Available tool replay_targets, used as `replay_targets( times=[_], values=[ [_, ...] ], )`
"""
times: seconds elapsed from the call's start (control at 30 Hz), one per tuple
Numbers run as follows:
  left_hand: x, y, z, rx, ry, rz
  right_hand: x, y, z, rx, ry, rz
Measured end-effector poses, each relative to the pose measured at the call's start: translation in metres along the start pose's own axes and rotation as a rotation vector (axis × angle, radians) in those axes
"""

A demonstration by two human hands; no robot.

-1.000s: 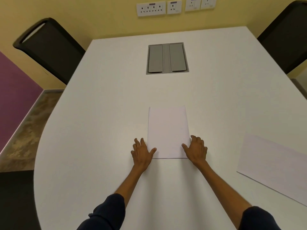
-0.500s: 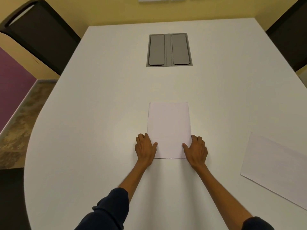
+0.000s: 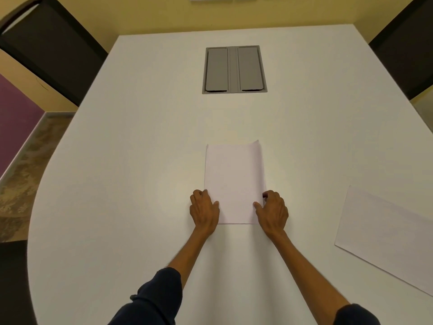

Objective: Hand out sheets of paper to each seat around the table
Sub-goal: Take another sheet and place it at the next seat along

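Paper stack (image 3: 234, 184) lies mid-table, far right corner curling up | open white table (image 3: 140, 160) on every side; single sheet (image 3: 386, 235) well apart at right, near the rim | left hand (image 3: 203, 212) and right hand (image 3: 273, 211) flank the stack's near end, thumbs on top, fingers curled at its side edges, pinching it | forearms outstretched.

White table (image 3: 117, 184), rounded at its near left; a grey hatch (image 3: 234, 69) is set into its far middle, a paper stack (image 3: 234, 181) lies near centre, a single sheet (image 3: 386, 235) near right
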State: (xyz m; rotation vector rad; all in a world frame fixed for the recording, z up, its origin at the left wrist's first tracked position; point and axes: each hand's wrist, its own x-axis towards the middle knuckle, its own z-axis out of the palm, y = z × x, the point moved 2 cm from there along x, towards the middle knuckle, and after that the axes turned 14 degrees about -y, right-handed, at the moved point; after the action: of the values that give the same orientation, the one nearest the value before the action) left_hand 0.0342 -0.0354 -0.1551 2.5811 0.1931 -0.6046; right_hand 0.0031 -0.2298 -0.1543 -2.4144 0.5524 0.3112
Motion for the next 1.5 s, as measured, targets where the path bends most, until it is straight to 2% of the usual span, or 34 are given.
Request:
replay_targets(
  times=[0.2, 0.4, 0.53, 0.73, 1.1, 1.33, 1.5],
  values=[
    [0.002, -0.001, -0.006, -0.102, -0.019, -0.039, 0.003, 0.004, -0.001, 0.157, -0.036, 0.096],
    [0.002, -0.006, -0.013, -0.243, -0.011, -0.049, 0.009, 0.016, -0.002, 0.579, -0.058, 0.245],
    [0.003, -0.007, -0.02, -0.376, 0.012, 0.001, 0.012, 0.021, -0.006, 0.774, -0.105, 0.26],
    [0.003, -0.005, -0.036, -0.668, -0.01, 0.0, 0.008, 0.021, -0.017, 0.946, -0.148, 0.207],
    [-0.047, 0.022, -0.087, -0.854, 0.055, 0.219, -0.036, -0.006, -0.079, 1.064, -0.115, 0.05],
    [-0.093, 0.075, -0.12, -0.903, 0.102, 0.397, -0.085, -0.023, -0.156, 1.04, 0.039, -0.139],
    [-0.124, 0.128, -0.141, -0.904, 0.112, 0.604, -0.125, -0.022, -0.216, 1.027, 0.204, -0.265]
  ],
)
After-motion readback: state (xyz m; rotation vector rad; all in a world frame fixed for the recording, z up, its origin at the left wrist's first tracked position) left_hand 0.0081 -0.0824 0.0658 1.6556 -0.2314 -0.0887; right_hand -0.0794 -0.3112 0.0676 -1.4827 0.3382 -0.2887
